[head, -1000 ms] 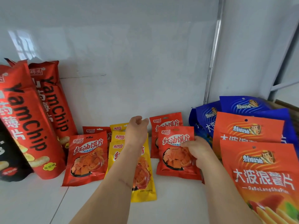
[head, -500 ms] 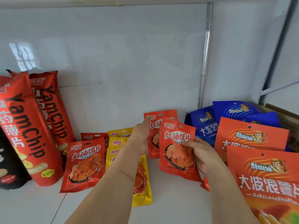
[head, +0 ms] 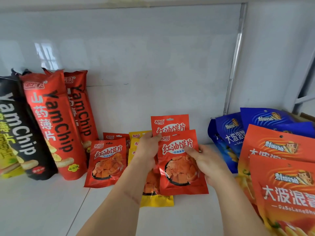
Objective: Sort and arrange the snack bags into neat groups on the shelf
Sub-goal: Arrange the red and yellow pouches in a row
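Two small red snack bags are lifted above the white shelf (head: 51, 210) at the middle. My right hand (head: 204, 160) pinches the front red bag (head: 179, 169) by its right side. My left hand (head: 148, 147) grips the left edge of the rear red bag (head: 170, 124), which stands just behind the front one. Under my hands lie small yellow bags (head: 156, 200), partly hidden. Another small red bag (head: 107, 162) lies to their left, with one more red bag (head: 114, 136) behind it.
Tall red YamChip bags (head: 54, 126) and a black one (head: 22, 130) lean against the back wall on the left. Blue bags (head: 233, 133) and large orange bags (head: 281, 193) are piled on the right. A metal upright (head: 235, 57) runs up the back wall.
My right hand has lifted the front red bag off the shelf. My left hand has come off the yellow bags and taken hold of the rear red bag, raising it behind the front one.
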